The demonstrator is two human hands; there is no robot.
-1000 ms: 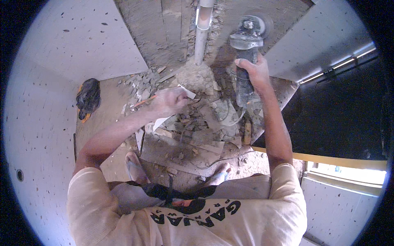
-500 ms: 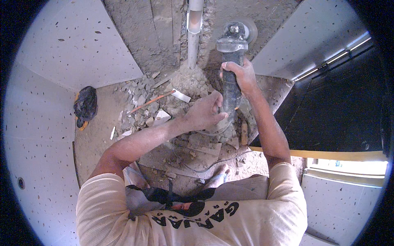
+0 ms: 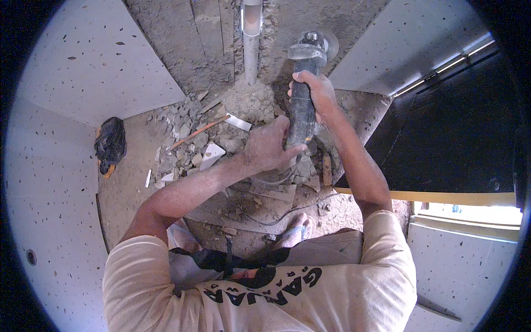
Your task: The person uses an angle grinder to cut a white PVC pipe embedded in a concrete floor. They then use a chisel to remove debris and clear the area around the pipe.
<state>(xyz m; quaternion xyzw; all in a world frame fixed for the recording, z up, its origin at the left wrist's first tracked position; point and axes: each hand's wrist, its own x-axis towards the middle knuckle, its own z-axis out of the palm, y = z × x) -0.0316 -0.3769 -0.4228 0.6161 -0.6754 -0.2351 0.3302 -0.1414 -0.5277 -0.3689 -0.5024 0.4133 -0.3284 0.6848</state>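
A dusty black angle grinder (image 3: 302, 108) is in both my hands, its metal head pointing away from me. My right hand (image 3: 318, 94) is wrapped round the body just behind the head, thumb across the top. My left hand (image 3: 271, 143) is closed on the rear end, near the cord, with its thumb over the near end and its fingers partly hidden. The round disc (image 3: 332, 47) is at the head's right side, close to the bare rough wall (image 3: 310, 16); whether it touches the wall I cannot tell. Left of the grinder stands a grey pipe (image 3: 251, 63), cut open near its top.
Rubble (image 3: 188, 133) with broken tile pieces and an orange-brown stick (image 3: 199, 133) lies below the pipe. A black plastic bag (image 3: 110, 141) sits by the left wall. The cord (image 3: 265, 222) trails near my feet. A dark panel (image 3: 442, 133) stands at the right.
The view has shifted slightly. The grinder's rear end has swung a little to the left, and my left hand has moved left with it. Both hands keep their hold.
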